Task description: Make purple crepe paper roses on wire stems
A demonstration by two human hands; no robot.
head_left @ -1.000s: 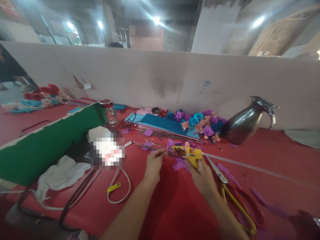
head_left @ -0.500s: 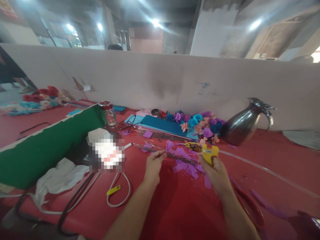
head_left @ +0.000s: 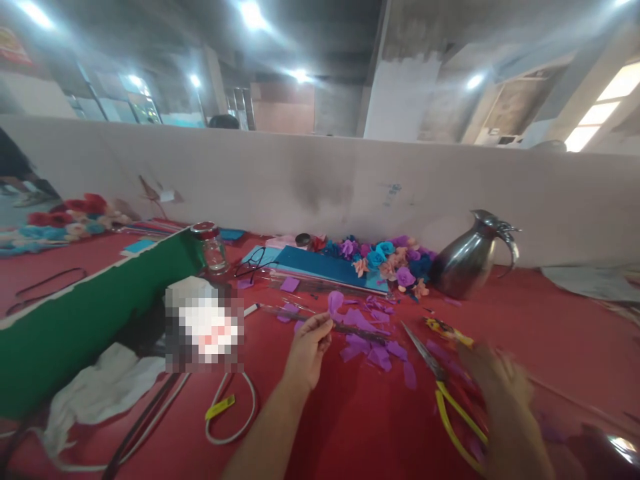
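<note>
Purple paper petal (head_left: 335, 302) pinched by left fingers (head_left: 317, 325), presumably mid-gluing, needs pressing next; right fingers (head_left: 485, 367) at glue gun (head_left: 449, 331), three o'clock: grip indeterminate.

- Seemingly a craft workshop
- Red table (head_left: 345, 417) strewn with purple scraps (head_left: 379, 359)
- Scissors (head_left: 440, 381) and a glue gun (head_left: 444, 329) on the right
- Many-coloured flowers (head_left: 383, 257) heaped beside blue sheets (head_left: 313, 265)
- Beyond the low partition (head_left: 225, 170), a large hall: bare pillar (head_left: 404, 100), dark ceiling (head_left: 320, 37), bright lamps (head_left: 251, 15)

left grip (head_left: 310, 348): bare | right grip (head_left: 500, 375): bare, blurred | forearms (head_left: 273, 427): bare
</note>
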